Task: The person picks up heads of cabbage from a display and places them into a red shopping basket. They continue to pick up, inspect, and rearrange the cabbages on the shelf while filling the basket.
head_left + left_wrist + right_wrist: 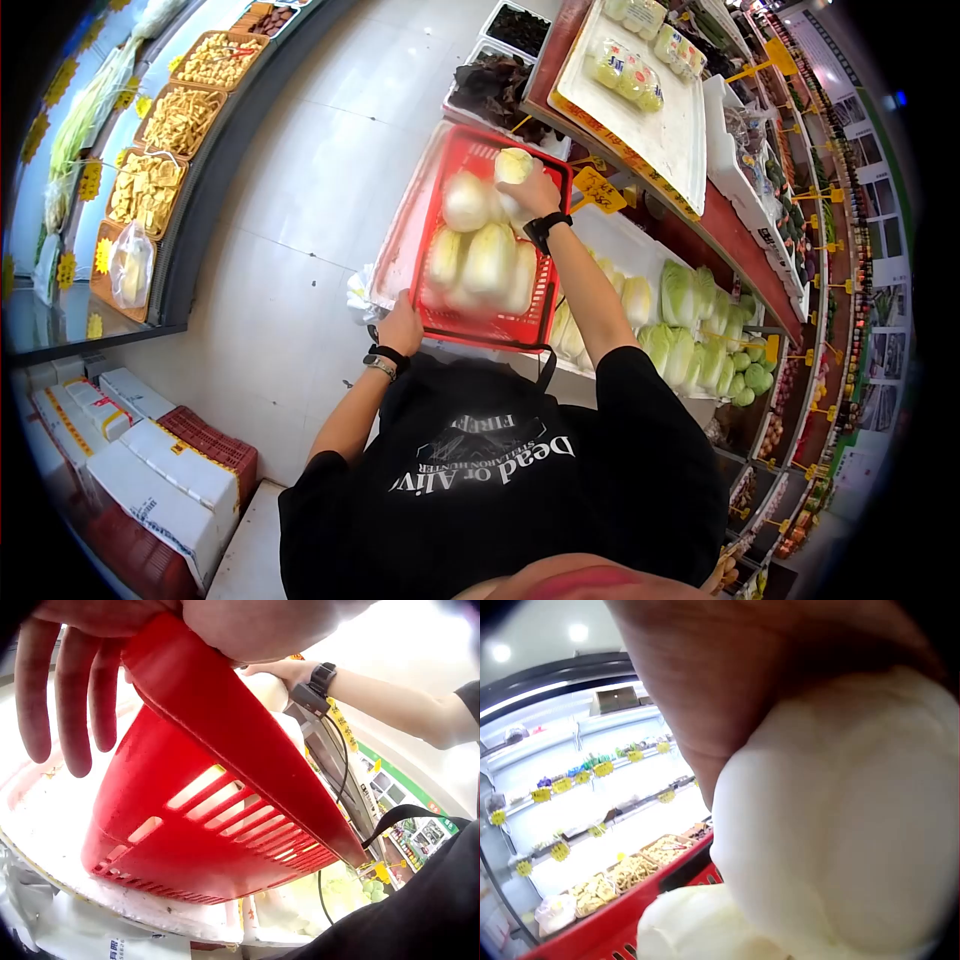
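Note:
A red plastic basket (157,787) with slotted sides holds several pale napa cabbages (490,258). My left hand (400,326) grips the rim at its near left corner; the left wrist view has the rim passing between palm and fingers. At the far right part of the basket, my right hand (536,192) holds another napa cabbage (513,164) above the others. That white cabbage (840,817) fills much of the right wrist view, pressed against the palm, and its fingertips are hidden there. Under the basket is a white foam box (403,245).
More napa cabbages (665,350) and round green cabbages (750,378) lie to the right. Beyond the basket stand boxes of dark leafy produce (492,88). A tilted shelf (670,120) rises at the upper right. Across the tiled floor (300,200) is a chilled display with food trays (183,118).

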A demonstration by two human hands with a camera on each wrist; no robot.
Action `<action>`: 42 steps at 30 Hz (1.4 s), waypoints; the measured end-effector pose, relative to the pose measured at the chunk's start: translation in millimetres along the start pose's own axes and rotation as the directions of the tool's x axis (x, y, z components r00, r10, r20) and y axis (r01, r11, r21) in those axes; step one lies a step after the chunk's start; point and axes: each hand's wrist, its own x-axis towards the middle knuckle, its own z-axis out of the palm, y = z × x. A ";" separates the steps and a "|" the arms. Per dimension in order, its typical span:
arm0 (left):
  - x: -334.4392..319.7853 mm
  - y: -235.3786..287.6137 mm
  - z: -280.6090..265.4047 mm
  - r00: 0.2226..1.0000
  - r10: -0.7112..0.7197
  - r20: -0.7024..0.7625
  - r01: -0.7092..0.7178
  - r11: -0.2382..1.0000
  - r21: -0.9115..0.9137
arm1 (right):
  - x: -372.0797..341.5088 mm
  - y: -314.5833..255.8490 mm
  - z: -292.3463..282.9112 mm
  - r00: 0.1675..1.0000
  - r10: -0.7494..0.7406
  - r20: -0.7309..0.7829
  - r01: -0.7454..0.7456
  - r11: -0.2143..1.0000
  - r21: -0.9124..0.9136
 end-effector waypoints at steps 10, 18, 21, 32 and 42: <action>7.8 -12.8 1.6 0.996 0.077 0.049 -0.076 0.997 -0.027 | 18.5 -0.8 71.2 0.973 -0.191 -0.126 0.147 0.944 -0.295; 2.8 -4.6 18.2 0.999 0.005 -0.048 -0.004 1.000 0.022 | -41.8 43.3 16.0 0.914 -0.335 -0.228 0.351 0.936 0.034; 4.3 -5.8 26.9 0.992 -0.005 -0.126 0.006 1.000 0.013 | -79.1 114.3 -39.0 0.946 -0.174 -0.274 0.273 0.882 0.384; 0.9 7.0 41.6 0.951 0.076 -0.300 -0.046 0.993 0.105 | -125.7 525.2 -37.1 0.763 0.621 -0.177 -0.646 0.744 -0.174; 4.5 8.1 46.5 0.940 -0.030 -0.339 0.104 0.974 0.201 | -133.5 534.1 -19.4 0.773 0.624 -0.117 -0.617 0.782 0.090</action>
